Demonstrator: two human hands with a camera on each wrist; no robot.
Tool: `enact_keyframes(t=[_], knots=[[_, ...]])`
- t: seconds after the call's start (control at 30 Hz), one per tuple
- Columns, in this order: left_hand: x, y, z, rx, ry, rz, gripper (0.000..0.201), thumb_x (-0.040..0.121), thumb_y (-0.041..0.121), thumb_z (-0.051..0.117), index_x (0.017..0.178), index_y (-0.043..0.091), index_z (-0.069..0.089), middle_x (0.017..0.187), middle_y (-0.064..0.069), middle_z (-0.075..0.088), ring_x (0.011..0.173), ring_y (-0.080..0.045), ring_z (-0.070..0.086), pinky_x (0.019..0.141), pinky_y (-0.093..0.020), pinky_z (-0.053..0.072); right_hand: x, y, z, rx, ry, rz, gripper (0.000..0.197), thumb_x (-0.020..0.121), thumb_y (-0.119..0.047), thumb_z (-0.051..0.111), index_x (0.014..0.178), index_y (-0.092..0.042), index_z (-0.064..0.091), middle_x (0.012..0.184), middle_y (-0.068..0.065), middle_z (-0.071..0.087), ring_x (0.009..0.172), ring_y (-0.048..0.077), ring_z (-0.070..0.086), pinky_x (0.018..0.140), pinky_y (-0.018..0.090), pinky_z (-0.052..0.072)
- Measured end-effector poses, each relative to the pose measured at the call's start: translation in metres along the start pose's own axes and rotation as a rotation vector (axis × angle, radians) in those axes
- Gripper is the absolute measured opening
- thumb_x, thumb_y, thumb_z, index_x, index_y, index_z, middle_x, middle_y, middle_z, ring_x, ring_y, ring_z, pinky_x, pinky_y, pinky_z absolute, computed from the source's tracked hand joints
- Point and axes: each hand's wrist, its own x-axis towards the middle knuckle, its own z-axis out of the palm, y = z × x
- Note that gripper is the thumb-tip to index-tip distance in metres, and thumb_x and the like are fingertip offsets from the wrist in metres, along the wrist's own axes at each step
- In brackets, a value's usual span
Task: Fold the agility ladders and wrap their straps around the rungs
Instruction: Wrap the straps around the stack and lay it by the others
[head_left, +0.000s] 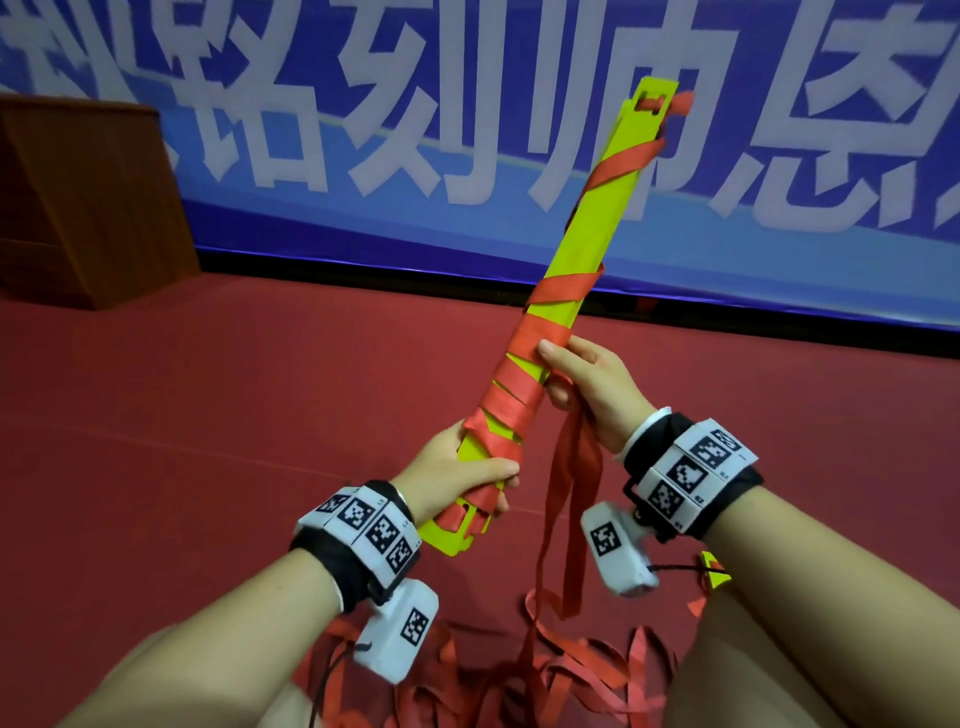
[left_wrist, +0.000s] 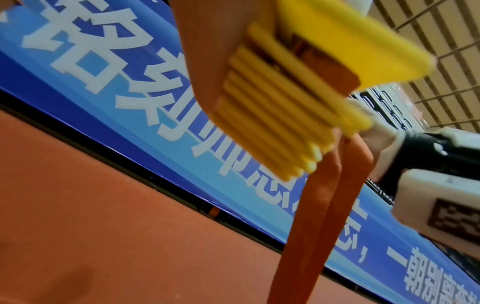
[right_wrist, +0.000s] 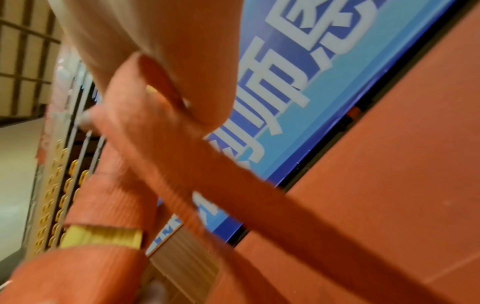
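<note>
rungs: a stack of yellow-green rungs (head_left: 587, 244) is being held up in the air as one bundle, tilting from lower left up to upper right, in front of the person and above the floor; in the left wrist view the stacked edges (left_wrist: 280, 115) are showing as a row of ridges.
strap on the bundle: the red strap (head_left: 511, 400) is lying wound around the rungs, dense on the lower half, with sparser diagonal turns crossing higher up and a bit poking through the slot at the top end.
left hand: the left hand (head_left: 457, 475) is gripping the lower end of the bundle, fingers curling around rungs and strap together.
right hand: the right hand (head_left: 592, 382) is sitting at the middle of the bundle, thumb lying against the wound strap and fingers curling around the loose strap; in the right wrist view the strap is passing between the fingers (right_wrist: 207, 98).
loose strap: two red lengths (head_left: 571, 499) are hanging down from the right hand toward the floor.
floor: more red strap is lying in a tangled heap (head_left: 571, 675) on the red carpet (head_left: 208, 415) between the forearms.
background: a blue banner (head_left: 363, 130) with large white characters is standing behind, and a brown wooden stand (head_left: 88, 208) is sitting at the left.
</note>
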Motion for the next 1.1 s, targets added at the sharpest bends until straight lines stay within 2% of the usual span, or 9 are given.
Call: enact_keyframes(t=[0.2, 0.3, 0.53, 0.67, 0.73, 0.83, 0.9, 1.0, 1.1], knots=[[0.002, -0.006, 0.007, 0.028, 0.121, 0.056, 0.027, 0.084, -0.002, 0.068, 0.097, 0.017, 0.054, 0.064, -0.008, 0.065, 0.047, -0.023, 0.058, 0.049, -0.030, 0.050, 0.003, -0.001, -0.011, 0.066, -0.101, 0.305, 0.013, 0.095, 0.001, 0.045, 0.089, -0.004, 0.055, 0.049, 0.002, 0.052, 0.039, 0.006, 0.048, 0.040, 0.013, 0.038], [0.002, -0.006, 0.010, 0.037, 0.160, 0.075, 0.027, 0.083, -0.002, 0.069, 0.095, 0.018, 0.056, 0.063, -0.007, 0.064, 0.046, -0.017, 0.060, 0.046, -0.028, 0.049, 0.006, 0.002, -0.012, 0.192, -0.042, 0.426, 0.023, 0.097, 0.005, 0.035, 0.085, 0.000, 0.055, 0.055, 0.008, 0.062, 0.045, 0.011, 0.060, 0.048, 0.017, 0.051], [0.002, -0.001, 0.008, 0.085, 0.241, 0.194, 0.034, 0.082, 0.000, 0.072, 0.102, 0.023, 0.058, 0.068, -0.008, 0.065, 0.048, -0.016, 0.061, 0.048, -0.026, 0.049, 0.004, 0.004, -0.020, -0.118, -0.104, 0.289, 0.027, 0.091, 0.009, 0.042, 0.085, -0.001, 0.067, 0.073, 0.007, 0.072, 0.065, 0.016, 0.066, 0.066, 0.023, 0.049], [0.002, 0.001, 0.008, 0.141, 0.271, 0.262, 0.044, 0.081, 0.003, 0.073, 0.113, 0.029, 0.057, 0.070, -0.006, 0.064, 0.051, -0.020, 0.060, 0.051, -0.028, 0.052, 0.003, 0.003, -0.017, 0.056, -0.116, 0.293, 0.026, 0.089, 0.010, 0.039, 0.084, 0.004, 0.063, 0.072, 0.010, 0.071, 0.070, 0.022, 0.070, 0.081, 0.031, 0.046], [0.004, -0.001, 0.006, 0.195, 0.289, 0.300, 0.052, 0.080, 0.006, 0.075, 0.112, 0.042, 0.055, 0.072, 0.006, 0.065, 0.055, -0.015, 0.061, 0.058, -0.030, 0.056, 0.004, 0.001, -0.017, 0.200, -0.106, 0.350, 0.023, 0.093, 0.000, 0.039, 0.090, 0.005, 0.061, 0.076, 0.013, 0.071, 0.070, 0.024, 0.071, 0.085, 0.035, 0.051], [0.008, -0.005, 0.002, 0.329, 0.325, 0.344, 0.063, 0.079, 0.013, 0.078, 0.120, 0.048, 0.046, 0.086, 0.022, 0.065, 0.075, 0.006, 0.061, 0.078, -0.018, 0.051, 0.001, -0.001, -0.017, 0.150, -0.149, 0.370, 0.022, 0.098, -0.013, 0.044, 0.099, -0.002, 0.062, 0.088, 0.014, 0.070, 0.055, 0.015, 0.064, 0.065, 0.027, 0.056], [0.008, -0.006, 0.002, 0.404, 0.352, 0.335, 0.068, 0.079, 0.019, 0.079, 0.126, 0.050, 0.042, 0.095, 0.029, 0.061, 0.088, 0.010, 0.058, 0.079, -0.010, 0.043, 0.000, 0.002, -0.018, -0.049, -0.069, 0.311, 0.017, 0.098, -0.009, 0.046, 0.096, -0.003, 0.062, 0.088, 0.018, 0.065, 0.040, 0.008, 0.049, 0.048, 0.021, 0.045], [0.008, -0.009, 0.003, 0.510, 0.417, 0.305, 0.072, 0.079, 0.028, 0.078, 0.138, 0.047, 0.041, 0.098, 0.026, 0.061, 0.095, -0.006, 0.061, 0.081, -0.018, 0.045, 0.001, 0.004, -0.014, -0.231, 0.075, 0.234, 0.024, 0.099, -0.006, 0.044, 0.083, -0.004, 0.062, 0.073, 0.012, 0.062, 0.038, 0.007, 0.050, 0.041, 0.018, 0.039], [0.012, -0.012, 0.004, 0.767, 0.474, 0.283, 0.077, 0.082, 0.039, 0.072, 0.146, 0.046, 0.029, 0.103, 0.011, 0.067, 0.096, -0.020, 0.063, 0.076, -0.029, 0.047, 0.002, 0.000, -0.009, -0.054, 0.073, 0.346, 0.027, 0.100, -0.005, 0.034, 0.085, -0.005, 0.056, 0.078, 0.011, 0.065, 0.045, 0.013, 0.064, 0.040, 0.018, 0.043]])
